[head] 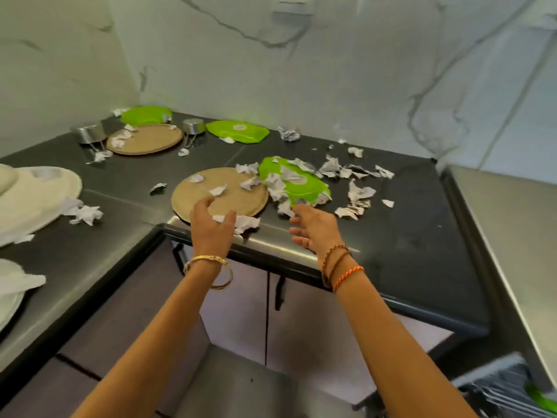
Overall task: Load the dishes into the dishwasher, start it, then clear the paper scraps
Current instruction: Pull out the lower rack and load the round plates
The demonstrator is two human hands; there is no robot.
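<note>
Both hands reach out over the front edge of the dark stone counter [407, 236], and both are empty. The left hand [212, 226] hovers with fingers spread and lightly curved over the near rim of the round tan woven mat [220, 191], which I take as the landmark here. The right hand [313, 229] is just right of that mat, palm turned inward, fingers loose and wide, just short of the near green plastic plate [297, 182]. The pose suggests the person is about to gather up a dish from this cluster, most likely the plate; which one cannot be told.

That plate lies tilted against the mat's right edge, and torn white paper scraps [357, 193] lie on it and spill further right of the mat. A few scraps sit on the mat itself, and one larger crumpled piece [248, 223] lies at its near rim, touching the left hand's fingers or just beside them.

Behind the mat, toward the marble wall, lie a second tan mat [147, 140], two more green plates [146, 114] [238, 131] and two small steel cups [90, 132] [193, 126]; whether the cups hold anything cannot be seen. Left of the mat is a pale cream dish [39, 191], with more scraps at its edge.

Far right of and below the mat, an open rack [500, 393], probably the dishwasher's, holds something green at its corner. Loading looks barely begun, with the scraps still to be cleared.
</note>
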